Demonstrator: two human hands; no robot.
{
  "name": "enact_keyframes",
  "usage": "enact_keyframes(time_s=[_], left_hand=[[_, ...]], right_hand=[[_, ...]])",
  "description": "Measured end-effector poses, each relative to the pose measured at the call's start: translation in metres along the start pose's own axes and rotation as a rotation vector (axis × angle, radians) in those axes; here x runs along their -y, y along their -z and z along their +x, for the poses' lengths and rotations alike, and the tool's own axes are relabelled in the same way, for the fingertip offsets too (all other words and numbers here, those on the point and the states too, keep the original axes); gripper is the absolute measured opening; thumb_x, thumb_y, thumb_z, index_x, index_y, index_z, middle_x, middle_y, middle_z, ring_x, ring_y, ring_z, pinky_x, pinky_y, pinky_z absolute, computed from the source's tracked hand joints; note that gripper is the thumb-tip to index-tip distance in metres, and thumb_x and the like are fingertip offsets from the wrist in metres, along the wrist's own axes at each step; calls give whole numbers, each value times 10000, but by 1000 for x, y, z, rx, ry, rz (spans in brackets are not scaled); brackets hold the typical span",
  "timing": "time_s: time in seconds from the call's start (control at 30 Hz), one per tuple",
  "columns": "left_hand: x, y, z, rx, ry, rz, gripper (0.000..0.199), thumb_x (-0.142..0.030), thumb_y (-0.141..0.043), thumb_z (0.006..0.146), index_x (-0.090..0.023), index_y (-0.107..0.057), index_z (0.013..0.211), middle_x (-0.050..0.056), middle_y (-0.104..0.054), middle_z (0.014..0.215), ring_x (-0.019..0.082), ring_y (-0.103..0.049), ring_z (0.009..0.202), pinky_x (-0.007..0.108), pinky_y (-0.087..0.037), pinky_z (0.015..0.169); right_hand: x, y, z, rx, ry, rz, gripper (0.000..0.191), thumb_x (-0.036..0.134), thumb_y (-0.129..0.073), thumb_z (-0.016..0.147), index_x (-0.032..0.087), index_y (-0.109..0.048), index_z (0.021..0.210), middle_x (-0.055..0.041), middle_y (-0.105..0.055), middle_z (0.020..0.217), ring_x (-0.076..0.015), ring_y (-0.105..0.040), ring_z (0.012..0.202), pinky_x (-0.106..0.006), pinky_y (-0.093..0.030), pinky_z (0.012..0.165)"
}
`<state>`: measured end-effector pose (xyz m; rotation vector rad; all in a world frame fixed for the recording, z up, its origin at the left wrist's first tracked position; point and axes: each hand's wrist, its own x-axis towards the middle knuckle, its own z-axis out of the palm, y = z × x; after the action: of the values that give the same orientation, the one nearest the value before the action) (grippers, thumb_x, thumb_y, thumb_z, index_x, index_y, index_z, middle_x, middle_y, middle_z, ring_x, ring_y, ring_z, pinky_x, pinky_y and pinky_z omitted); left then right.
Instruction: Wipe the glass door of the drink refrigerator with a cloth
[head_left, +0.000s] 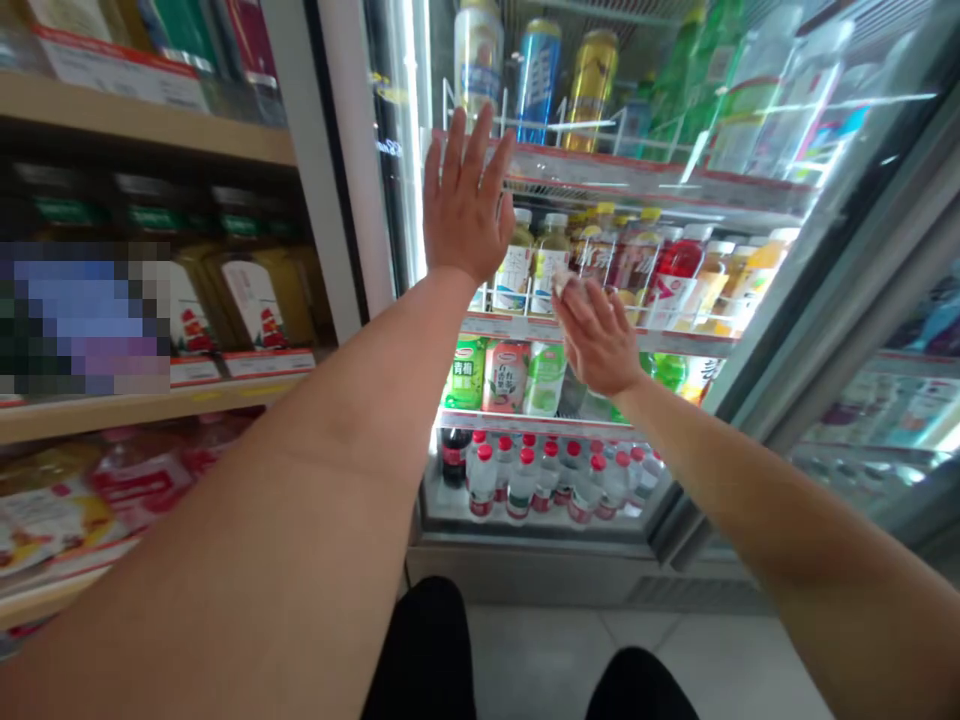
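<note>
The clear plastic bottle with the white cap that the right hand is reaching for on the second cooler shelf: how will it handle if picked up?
The clear plastic bottle with the white cap looks full, so probably heavy for its size. It stands tall and narrow beside others, so a push from the right hand may tip it. Chilled plastic could be slippery.

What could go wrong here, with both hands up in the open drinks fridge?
1. The right hand reaches among tightly packed bottles on the second shelf; pulling one may tip its neighbours.
2. The left hand is spread open near the wire rail below the tall cans; a bump could topple them.
3. The glass door stands open at right and might swing onto the right arm.
</note>
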<state>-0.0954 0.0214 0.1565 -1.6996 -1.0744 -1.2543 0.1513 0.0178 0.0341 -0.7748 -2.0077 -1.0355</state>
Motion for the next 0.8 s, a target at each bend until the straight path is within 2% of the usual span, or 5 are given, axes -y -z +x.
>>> enact_keyframes(time_s=[0.13, 0.33, 0.53, 0.7, 0.8], left_hand=[[3, -6, 2, 20, 25, -19, 674, -286, -487, 961, -255, -280, 1601, -94, -103, 1713, 127, 104, 1577, 462, 95, 1319], [4, -5, 0, -26, -21, 3, 649, -278, -471, 971, -261, -306, 1599, -74, -151, 1709, 147, 65, 1586, 487, 26, 1327], [0, 2, -4, -33, -21, 31, 621, -269, -430, 988, -265, -316, 1599, -68, -185, 1701, 127, 46, 1582, 444, 9, 1335], [0, 3, -5, -58, -37, 24, 614, -275, -412, 986, -263, -343, 1596, -52, -214, 1692, 127, 41, 1571, 385, 37, 1330], [2, 1, -2, -37, -28, 1, 636, -275, -410, 967, -268, -337, 1599, -78, -182, 1693, 122, 62, 1564, 363, 64, 1327]], right_hand=[[-2, 11, 15, 227, 276, 72, 628, 230, -399, 1020, 397, -251, 1606, 67, -408, 1621, -225, -314, 1538, -526, -197, 1301], [-14, 23, 44, -175, -246, -34, 609, 279, -308, 1035, 302, -214, 1636, -15, -328, 1667, -309, -166, 1581, -647, -163, 1270], [-10, 20, 43, 77, 99, 7, 573, 287, -381, 1019, 367, -349, 1585, 46, -403, 1630, -252, -273, 1555, -569, -183, 1285], [-41, 36, 86, -283, -300, -51, 551, 304, -313, 1029, 216, -409, 1565, -47, -328, 1670, -294, -222, 1561, -604, -197, 1246], [-48, 31, 93, -393, -343, -46, 562, 335, -249, 1043, 181, -414, 1558, -67, -346, 1659, -285, -220, 1553, -577, -209, 1239]])
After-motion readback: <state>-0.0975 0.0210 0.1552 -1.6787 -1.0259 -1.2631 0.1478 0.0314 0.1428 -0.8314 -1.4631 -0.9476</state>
